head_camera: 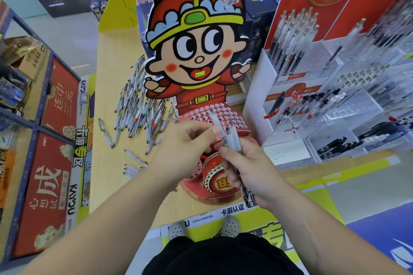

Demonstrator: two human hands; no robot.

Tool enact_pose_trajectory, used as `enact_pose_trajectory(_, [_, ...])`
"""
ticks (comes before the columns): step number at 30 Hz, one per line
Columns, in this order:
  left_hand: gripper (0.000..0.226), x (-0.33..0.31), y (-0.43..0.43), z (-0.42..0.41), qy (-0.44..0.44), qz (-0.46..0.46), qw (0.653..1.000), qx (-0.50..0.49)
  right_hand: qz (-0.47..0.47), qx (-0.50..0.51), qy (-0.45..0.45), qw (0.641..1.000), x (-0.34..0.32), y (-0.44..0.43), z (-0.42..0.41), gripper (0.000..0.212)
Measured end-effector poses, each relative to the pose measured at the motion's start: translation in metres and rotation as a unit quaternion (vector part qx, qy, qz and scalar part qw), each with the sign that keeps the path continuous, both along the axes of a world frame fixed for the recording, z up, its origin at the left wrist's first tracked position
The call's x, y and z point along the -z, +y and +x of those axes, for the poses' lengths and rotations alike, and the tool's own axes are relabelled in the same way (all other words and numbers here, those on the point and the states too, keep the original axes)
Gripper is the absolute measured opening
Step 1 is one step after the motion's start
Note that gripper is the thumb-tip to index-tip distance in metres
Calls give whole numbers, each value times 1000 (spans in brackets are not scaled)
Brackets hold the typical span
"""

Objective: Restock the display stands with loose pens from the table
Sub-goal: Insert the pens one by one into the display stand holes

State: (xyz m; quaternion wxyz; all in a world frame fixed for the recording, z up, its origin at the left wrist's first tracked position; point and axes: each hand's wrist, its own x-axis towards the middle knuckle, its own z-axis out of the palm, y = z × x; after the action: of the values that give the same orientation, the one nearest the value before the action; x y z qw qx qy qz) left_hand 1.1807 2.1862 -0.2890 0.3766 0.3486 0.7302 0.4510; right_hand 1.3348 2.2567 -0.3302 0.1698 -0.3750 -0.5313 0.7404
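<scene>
Both hands (185, 147) (248, 169) on pens (232, 140) near "KAYOU ANIMATION" label (202, 217)

Red display stand (202, 116) dotted white; white pens (138, 107), wooden table (116, 62).

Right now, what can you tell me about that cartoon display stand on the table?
The cartoon display stand looks like printed cardboard: an upright cut-out of a grinning child in a red hat with yellow bands and blue cloud trim, red outfit, yellow belt. At its foot, a red tier of round holes looks mostly unfilled, with a gold-studded drum in front. It stands on the pale wooden table. The left hand and right hand, holding pens, partly hide its front.
</scene>
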Motion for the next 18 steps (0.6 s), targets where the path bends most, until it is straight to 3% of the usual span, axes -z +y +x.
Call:
enact_pose_trajectory(3, [22, 2, 5, 11, -80, 16, 995, -54, 16, -23, -4, 1000, -4, -1, -1, 12])
enact_pose_trajectory(9, [15, 3, 8, 6, -135, 17, 989, -60, 26, -66, -32, 997, -1, 6, 18, 10])
enact_pose_trajectory(13, [12, 3, 9, -4, -153, 43, 982, -101, -15, 16, -7, 1000, 7, 14, 29, 11])
enact_pose_trajectory(18, [17, 4, 2, -10, -139, 15, 989, -53, -80, 124, 50, 988, 4, 27, 29, 7])
